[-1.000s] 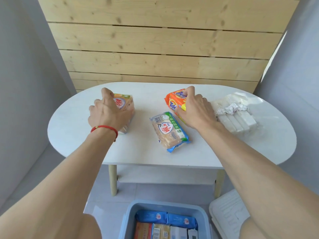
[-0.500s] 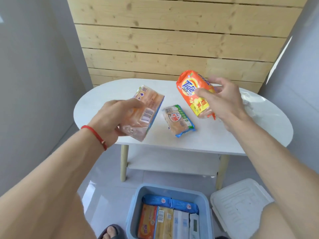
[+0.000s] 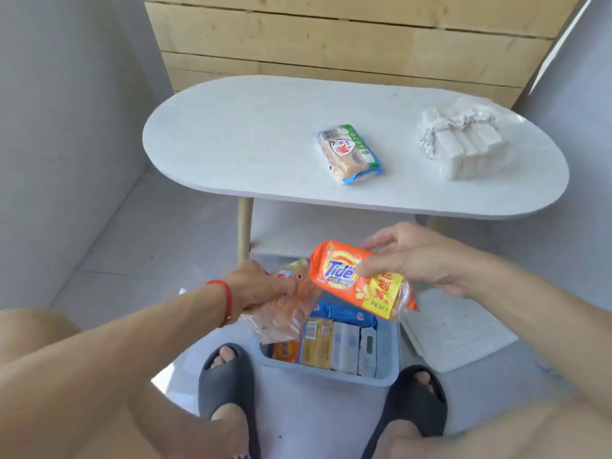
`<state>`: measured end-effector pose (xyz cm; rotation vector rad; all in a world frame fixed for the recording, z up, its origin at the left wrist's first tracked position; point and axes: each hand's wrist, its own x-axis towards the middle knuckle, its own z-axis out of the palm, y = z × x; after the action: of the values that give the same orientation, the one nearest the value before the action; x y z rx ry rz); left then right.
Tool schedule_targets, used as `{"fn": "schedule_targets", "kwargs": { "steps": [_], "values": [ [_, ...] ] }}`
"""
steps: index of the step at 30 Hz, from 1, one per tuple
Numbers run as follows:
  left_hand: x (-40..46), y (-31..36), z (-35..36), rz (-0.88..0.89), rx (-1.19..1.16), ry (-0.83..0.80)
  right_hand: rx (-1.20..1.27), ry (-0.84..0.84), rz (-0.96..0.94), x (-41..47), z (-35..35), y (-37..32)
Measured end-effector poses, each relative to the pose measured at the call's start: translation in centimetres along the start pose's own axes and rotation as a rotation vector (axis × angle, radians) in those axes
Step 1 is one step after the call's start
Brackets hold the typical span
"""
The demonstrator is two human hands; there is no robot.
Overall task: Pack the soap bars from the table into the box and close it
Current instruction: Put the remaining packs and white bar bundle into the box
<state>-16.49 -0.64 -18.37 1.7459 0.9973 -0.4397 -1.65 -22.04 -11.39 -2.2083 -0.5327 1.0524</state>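
Observation:
My left hand (image 3: pixel 255 288) grips a clear-wrapped tan soap pack (image 3: pixel 281 313) over the left side of the blue box (image 3: pixel 381 377) on the floor. My right hand (image 3: pixel 417 260) holds an orange Tide soap pack (image 3: pixel 357 279) above the box's far edge. Several wrapped soap bars stand side by side inside the box. On the white oval table (image 3: pixel 231 144) lie a blue-and-green wrapped soap pack (image 3: pixel 347 154) and a clear bag of white soap bars (image 3: pixel 463 140).
The box's white lid (image 3: pixel 457 329) lies on the floor to the right of the box. My feet in dark slippers (image 3: pixel 228 379) stand on either side of the box's near edge. A wooden plank wall backs the table.
Both hands have lifted their soap packs off the table and brought them down over the box. The view has tilted down toward the floor.

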Motion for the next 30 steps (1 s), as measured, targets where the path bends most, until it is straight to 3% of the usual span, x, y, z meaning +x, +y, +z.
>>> {"fn": "schedule_targets", "kwargs": {
  "steps": [5,8,12,16,21,26,30],
  "values": [
    [4.3,-3.1,5.3,0.020,0.305,0.173,-0.138,0.019,0.250,3.1,5.4,5.3],
    [6.5,-5.0,8.6,0.063,0.457,0.222,-0.051,0.115,0.368,5.1,9.0,8.1],
    [8.0,-7.3,11.1,0.063,0.551,0.225,-0.020,0.279,0.420,7.3,14.4,10.2],
    [8.7,-7.6,11.5,0.204,0.796,0.245,-0.082,0.413,0.434,8.9,18.4,10.9],
    [8.7,-7.7,11.1,0.255,1.149,0.297,-0.062,0.263,0.363,9.9,19.6,11.9],
    [9.8,-9.5,9.1,0.199,0.945,0.322,0.008,0.166,0.321,9.9,18.6,12.4],
    [10.0,-11.8,9.3,0.002,0.518,0.176,-0.063,0.115,0.291,9.8,19.5,11.6]
  ]
}}
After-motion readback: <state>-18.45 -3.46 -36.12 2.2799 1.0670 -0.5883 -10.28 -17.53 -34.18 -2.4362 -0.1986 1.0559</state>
